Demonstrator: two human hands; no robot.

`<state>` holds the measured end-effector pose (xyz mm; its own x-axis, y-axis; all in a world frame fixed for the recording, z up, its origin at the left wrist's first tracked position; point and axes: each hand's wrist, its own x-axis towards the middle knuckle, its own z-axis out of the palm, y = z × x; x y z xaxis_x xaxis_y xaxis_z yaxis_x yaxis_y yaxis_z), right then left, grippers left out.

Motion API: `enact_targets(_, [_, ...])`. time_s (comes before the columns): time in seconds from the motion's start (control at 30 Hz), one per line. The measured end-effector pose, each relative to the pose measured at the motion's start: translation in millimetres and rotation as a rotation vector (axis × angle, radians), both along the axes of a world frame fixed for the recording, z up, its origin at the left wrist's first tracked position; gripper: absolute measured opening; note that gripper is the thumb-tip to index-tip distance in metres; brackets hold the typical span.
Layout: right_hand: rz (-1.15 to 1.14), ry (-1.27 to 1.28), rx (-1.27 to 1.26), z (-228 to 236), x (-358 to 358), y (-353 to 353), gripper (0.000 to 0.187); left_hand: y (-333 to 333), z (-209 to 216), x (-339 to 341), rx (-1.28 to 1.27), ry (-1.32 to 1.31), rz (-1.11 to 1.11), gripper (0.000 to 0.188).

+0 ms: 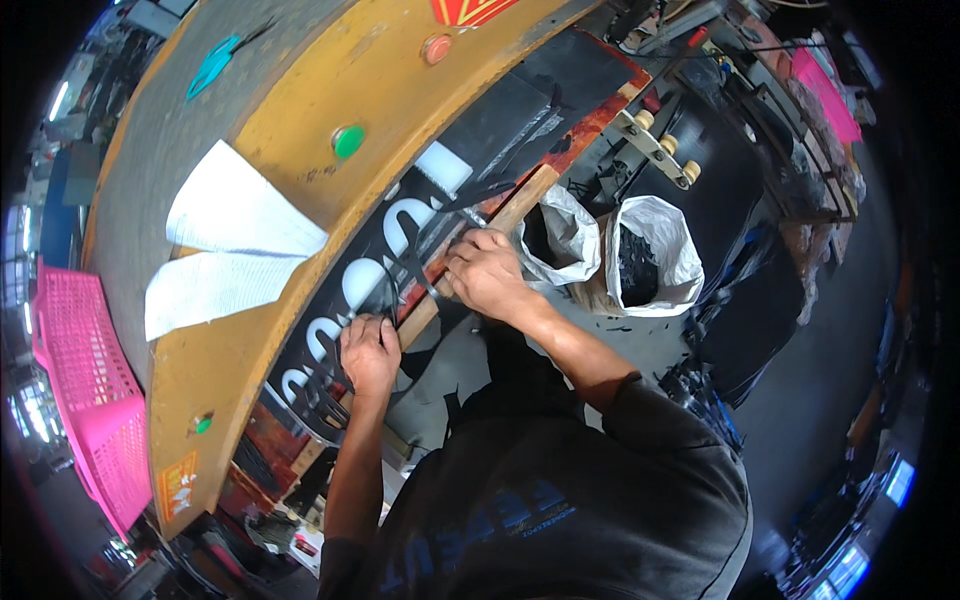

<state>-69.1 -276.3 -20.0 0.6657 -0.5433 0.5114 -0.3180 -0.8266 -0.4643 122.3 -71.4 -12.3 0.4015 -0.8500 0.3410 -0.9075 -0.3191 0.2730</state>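
A thin black sheet (pixel 388 268) with rounded cut-outs lies along the front of a yellow machine, and white shows through its openings. My left hand (pixel 368 352) is at the sheet's near edge, fingers bent closed over a loose black strip. Farther right, my right hand (pixel 487 275) is closed on the same edge beside a wooden rail (pixel 522 200). Its fingertips are partly hidden. Between the hands, parts of the sheet stand up in loops.
The yellow machine beam (pixel 290 95) carries a green button (pixel 348 142) and a red button (pixel 437 49). White papers (pixel 235 200) and turquoise-handled scissors (pixel 212 68) lie on top. A pink basket (pixel 95 390) stands left. White sacks (pixel 680 250) with black scraps stand right.
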Motion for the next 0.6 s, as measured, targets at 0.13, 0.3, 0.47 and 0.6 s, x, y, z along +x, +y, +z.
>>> enact_targets(0.13, [0.024,0.164,-0.061,1.8,2.6,2.1,0.019,3.1,-7.2,-13.8,0.005,0.022,0.116,0.026])
enact_targets(0.3, [0.026,0.125,-0.087,2.5,5.4,3.0,0.017,7.2,-10.8,-14.0,0.035,0.066,0.159,0.027])
enact_targets(0.47, [0.050,0.263,-0.009,17.6,9.1,-0.5,0.020,4.2,-4.4,-15.9,0.079,0.113,0.183,0.023])
enact_targets(0.6, [0.113,0.517,0.236,52.3,14.5,-15.3,0.023,-1.0,30.5,-10.2,0.159,0.231,0.144,0.019])
